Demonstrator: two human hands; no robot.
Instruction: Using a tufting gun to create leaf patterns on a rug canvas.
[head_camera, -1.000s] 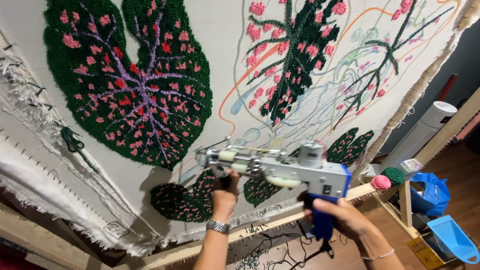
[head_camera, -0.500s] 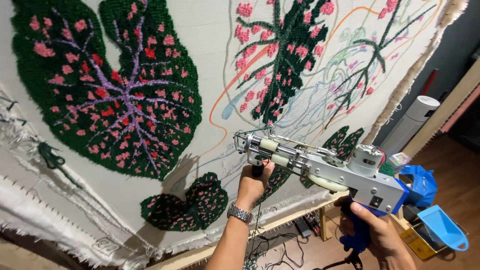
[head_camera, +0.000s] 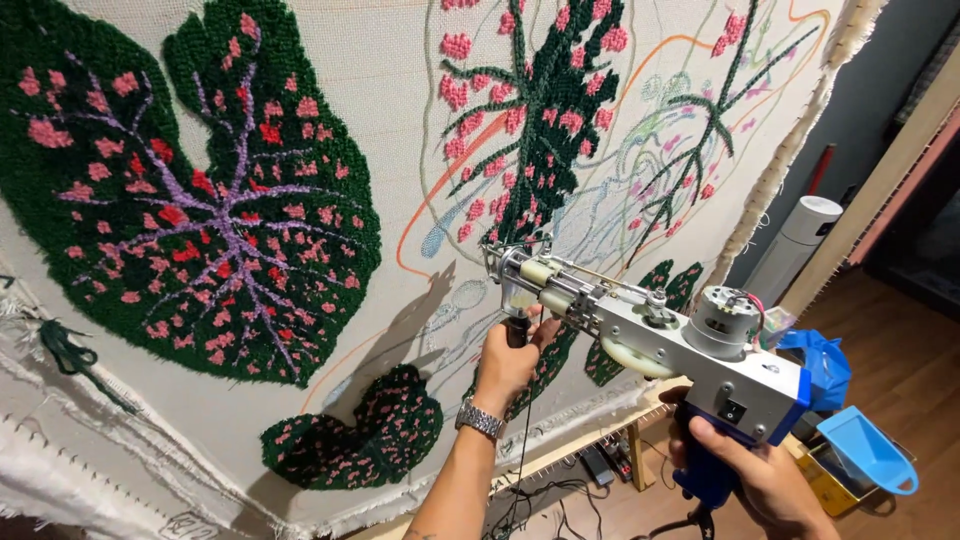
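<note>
Stretched cloth (head_camera: 400, 90) on a wooden frame (head_camera: 600, 425) filled most of the view, tufted with a large dark green leaf (head_camera: 190, 190) flecked pink and veined purple, a smaller green patch (head_camera: 360, 430) below it, and a tall green stem (head_camera: 540, 110) with pink clusters. Orange and blue outlines ran between them.

A tufting gun (head_camera: 650, 340), grey metal with a blue grip, was held in front of the cloth's lower middle, its nose close to the fabric; contact could not be made out. The left hand (head_camera: 508, 362), wrist in a metal watch (head_camera: 480, 420), was closed around the black front handle under the nose. The right hand (head_camera: 755, 475) was wrapped around the blue rear grip, below and right of the motor. The gun spanned between the two hands, slanting down to the right.

Right hand was partly cut off by the lower edge. The needle tip was too small to resolve. Cables (head_camera: 540, 495) lay on the floor under the frame. A blue scoop (head_camera: 865, 450) and a white cylinder (head_camera: 800, 245) stood at right.
</note>
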